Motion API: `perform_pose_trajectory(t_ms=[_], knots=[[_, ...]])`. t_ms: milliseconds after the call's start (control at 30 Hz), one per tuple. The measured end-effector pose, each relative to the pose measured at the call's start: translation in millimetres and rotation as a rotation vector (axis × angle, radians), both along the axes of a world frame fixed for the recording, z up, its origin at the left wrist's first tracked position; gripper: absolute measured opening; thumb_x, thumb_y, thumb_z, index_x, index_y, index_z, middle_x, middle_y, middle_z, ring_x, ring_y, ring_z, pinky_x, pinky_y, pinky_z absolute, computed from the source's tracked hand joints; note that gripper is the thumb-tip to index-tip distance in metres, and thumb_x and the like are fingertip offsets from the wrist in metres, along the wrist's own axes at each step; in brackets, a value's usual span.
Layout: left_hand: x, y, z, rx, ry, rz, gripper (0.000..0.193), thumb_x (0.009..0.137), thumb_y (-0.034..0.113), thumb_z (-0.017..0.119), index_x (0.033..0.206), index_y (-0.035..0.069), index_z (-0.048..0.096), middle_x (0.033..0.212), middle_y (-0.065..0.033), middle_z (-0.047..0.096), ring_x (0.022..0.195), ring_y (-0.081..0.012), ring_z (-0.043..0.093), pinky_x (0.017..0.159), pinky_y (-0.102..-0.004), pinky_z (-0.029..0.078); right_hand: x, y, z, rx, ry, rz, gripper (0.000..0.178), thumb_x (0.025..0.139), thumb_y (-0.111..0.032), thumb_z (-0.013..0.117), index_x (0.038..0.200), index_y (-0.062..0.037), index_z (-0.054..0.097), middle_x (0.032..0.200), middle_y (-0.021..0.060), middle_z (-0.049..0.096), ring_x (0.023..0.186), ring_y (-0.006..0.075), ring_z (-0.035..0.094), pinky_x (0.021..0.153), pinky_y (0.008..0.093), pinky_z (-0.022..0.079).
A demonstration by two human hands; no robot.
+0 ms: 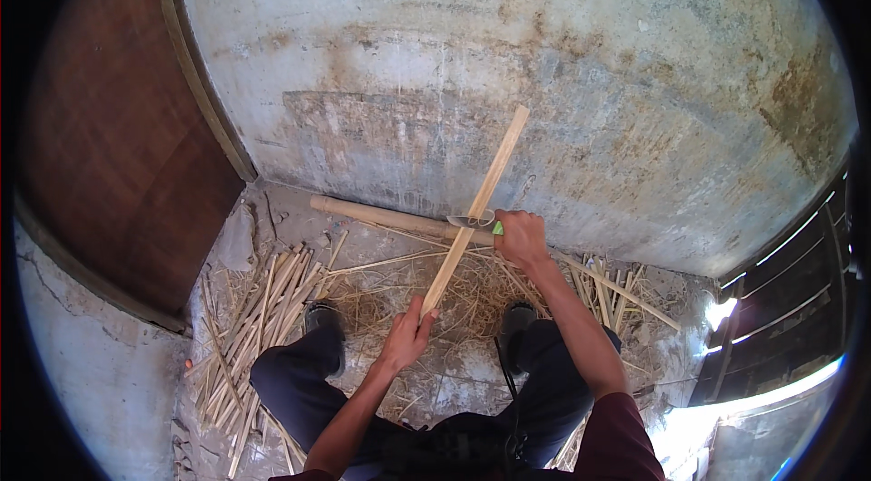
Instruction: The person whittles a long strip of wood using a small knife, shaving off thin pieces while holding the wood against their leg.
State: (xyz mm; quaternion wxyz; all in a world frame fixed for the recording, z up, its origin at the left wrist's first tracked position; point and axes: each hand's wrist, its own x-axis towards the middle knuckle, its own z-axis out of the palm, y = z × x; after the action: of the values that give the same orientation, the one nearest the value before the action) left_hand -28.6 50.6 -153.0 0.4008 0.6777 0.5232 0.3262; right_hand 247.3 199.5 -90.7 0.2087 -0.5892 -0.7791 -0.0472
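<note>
My left hand is closed round the lower end of a long, flat bamboo strip, which slants up and away to the right. In my right hand is a knife with a bright green handle, the fingers wrapped round it. The knife's blade lies across the strip near its middle, touching it as far as I can tell. A thin pale curl shows at the blade, too small to make out. Behind the knife, a thick round bamboo pole lies on the floor along the wall's foot.
Many split bamboo sticks are heaped on the floor at left, with more sticks at right. Shavings litter the ground between my feet. A stained concrete wall stands ahead, a brown door at left, dark slatted boards at right.
</note>
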Motion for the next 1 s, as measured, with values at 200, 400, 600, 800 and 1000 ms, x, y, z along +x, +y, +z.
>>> perform_pose_trajectory(t_ms=[200,400,600,800,1000], knots=[[3,-3,5,0.013,-0.008,-0.013,0.024,0.111,0.024,0.056,0.117,0.004,0.044,0.067,-0.0232,0.059,0.057,-0.0416,0.064,0.054,-0.0476,0.044,14,4,6,0.026,-0.013,-0.004,0.018,0.075,-0.016,0.072,0.091,-0.0087,0.072,0.081,0.0189,0.074,0.077,0.0417,0.073,0.07,0.0532,0.058],[-4,-4,5,-0.041,-0.014,-0.025,0.024,0.111,0.024,0.056,0.117,0.003,0.045,0.065,-0.0232,0.058,0.057,-0.042,0.063,0.054,-0.048,0.044,18,11,11,-0.038,-0.042,0.005,0.017,0.077,-0.012,0.071,0.092,-0.0073,0.074,0.082,0.0199,0.074,0.079,0.0424,0.073,0.071,0.0536,0.058],[-24,-17,-18,-0.016,0.12,-0.127,0.027,0.111,0.026,0.056,0.12,0.002,0.046,0.064,-0.0245,0.059,0.061,-0.0456,0.064,0.056,-0.0498,0.044,103,31,24,0.174,0.235,-0.49,0.019,0.086,-0.012,0.063,0.09,-0.0009,0.078,0.084,0.0309,0.072,0.082,0.0492,0.072,0.079,0.0567,0.058],[-19,-11,-15,-0.08,-0.025,-0.049,0.032,0.111,0.031,0.056,0.123,0.002,0.048,0.069,-0.0223,0.06,0.061,-0.0393,0.065,0.059,-0.0492,0.046,76,19,13,0.148,0.297,-0.254,0.018,0.084,-0.009,0.062,0.091,-0.0016,0.077,0.082,0.0277,0.072,0.083,0.0481,0.072,0.078,0.0565,0.058],[-27,-4,-19,-0.009,-0.04,0.025,0.034,0.11,0.033,0.057,0.123,0.002,0.049,0.07,-0.0204,0.06,0.06,-0.036,0.063,0.059,-0.0457,0.047,-4,-17,9,-0.071,0.101,0.139,0.023,0.074,-0.01,0.067,0.095,-0.0063,0.076,0.081,0.0209,0.073,0.077,0.0431,0.072,0.076,0.0521,0.059]])
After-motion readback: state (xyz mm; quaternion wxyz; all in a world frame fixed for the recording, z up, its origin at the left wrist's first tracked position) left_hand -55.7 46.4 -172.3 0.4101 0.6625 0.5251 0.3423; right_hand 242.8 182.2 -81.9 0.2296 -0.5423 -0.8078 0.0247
